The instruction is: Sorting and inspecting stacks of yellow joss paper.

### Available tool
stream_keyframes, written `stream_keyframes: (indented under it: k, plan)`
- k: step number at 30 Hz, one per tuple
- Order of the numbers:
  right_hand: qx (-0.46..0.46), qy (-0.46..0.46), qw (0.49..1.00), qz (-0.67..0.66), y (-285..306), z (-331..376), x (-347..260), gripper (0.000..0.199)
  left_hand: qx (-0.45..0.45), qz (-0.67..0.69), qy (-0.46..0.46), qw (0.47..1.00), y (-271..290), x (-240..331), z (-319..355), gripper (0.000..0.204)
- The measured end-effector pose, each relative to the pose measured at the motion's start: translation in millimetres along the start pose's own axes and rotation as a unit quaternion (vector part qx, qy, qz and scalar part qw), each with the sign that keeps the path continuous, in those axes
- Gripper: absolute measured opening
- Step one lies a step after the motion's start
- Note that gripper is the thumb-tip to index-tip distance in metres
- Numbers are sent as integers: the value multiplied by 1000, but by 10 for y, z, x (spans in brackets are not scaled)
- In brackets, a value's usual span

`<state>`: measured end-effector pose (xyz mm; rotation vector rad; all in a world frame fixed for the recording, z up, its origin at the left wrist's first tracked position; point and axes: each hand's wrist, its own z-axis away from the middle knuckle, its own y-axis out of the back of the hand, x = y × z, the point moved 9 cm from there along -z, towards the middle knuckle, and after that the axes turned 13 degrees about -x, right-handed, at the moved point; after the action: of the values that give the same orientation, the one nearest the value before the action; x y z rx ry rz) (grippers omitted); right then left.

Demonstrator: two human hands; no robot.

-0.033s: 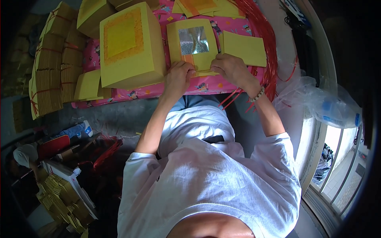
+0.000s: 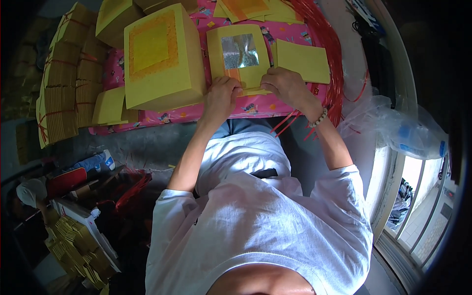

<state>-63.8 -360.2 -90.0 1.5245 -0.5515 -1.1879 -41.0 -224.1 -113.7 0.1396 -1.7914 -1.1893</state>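
Two hands pressing on yellow paper stack with silver foil square (image 2: 239,56): left hand (image 2: 221,96) curled closed on its near edge, right hand (image 2: 287,86) flat, fingers bent, gripping same edge. Tall yellow paper block (image 2: 162,59) just left of stack, loose yellow sheet (image 2: 303,60) just right.

The yellow paper sheet (image 2: 239,59) at upper centre looked matt and slightly coarse, with a crinkled, shiny foil square (image 2: 240,50) set in it. The thick block of yellow paper (image 2: 162,59) to its left was equally dull, its top printed in a grainy orange. The bench cover (image 2: 255,105) was a smooth pink printed cloth or plastic sheet; the view was too poor to say which. At right, the red strings (image 2: 330,54) looked glossy, the clear plastic bag (image 2: 393,125) filmy and creased.
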Motion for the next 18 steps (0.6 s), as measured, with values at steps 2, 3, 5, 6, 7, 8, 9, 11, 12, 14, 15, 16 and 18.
stream_keyframes:
  k: [2, 3, 5, 6, 7, 8, 9, 11, 12, 14, 15, 16, 18]
  plan:
    - [8, -3, 999, 34, 48, 4, -37, 6, -19, -1, -7, 1000, -12, 45, 3, 13]
    - [10, -2, 999, 36, 66, 1, -48, 6, -39, 0, -12, 999, -13, 94, -2, 18]
    - [28, -2, 997, 74, 123, 6, -75, 7, -36, -5, -14, 999, 38, 211, -37, 24]
    - [30, 1, 997, 77, 141, -4, -104, 7, -34, -9, -12, 999, 64, 256, -57, 30]
    - [44, -2, 995, 86, 177, -5, -130, 7, -30, -12, -13, 999, 43, 252, -84, 30]
    - [58, -4, 994, 95, 214, -3, -152, 7, -8, -39, -21, 999, 24, 238, -106, 34]
    - [60, -3, 993, 98, 231, 1, -162, 7, 14, -65, -30, 997, 32, 245, -127, 38]
    - [125, 1, 992, 29, 374, 53, -154, 17, 5, -77, -27, 997, -15, 185, -169, 42]
    - [127, 4, 991, 32, 396, 64, -201, 17, -9, -89, -23, 996, -20, 186, -201, 46]
    - [242, -40, 955, -166, 592, 180, -73, 36, 16, -85, -21, 996, 57, 216, -177, 49]
    - [244, -38, 955, -162, 541, 175, -38, 36, 36, -79, -23, 996, 124, 274, -156, 52]
    - [250, -56, 919, -301, 357, 178, 165, 44, 39, -79, -26, 996, 165, 339, -146, 52]
    - [249, -69, 864, -432, 158, 146, 343, 53, 89, -93, -23, 991, 329, 457, -77, 56]
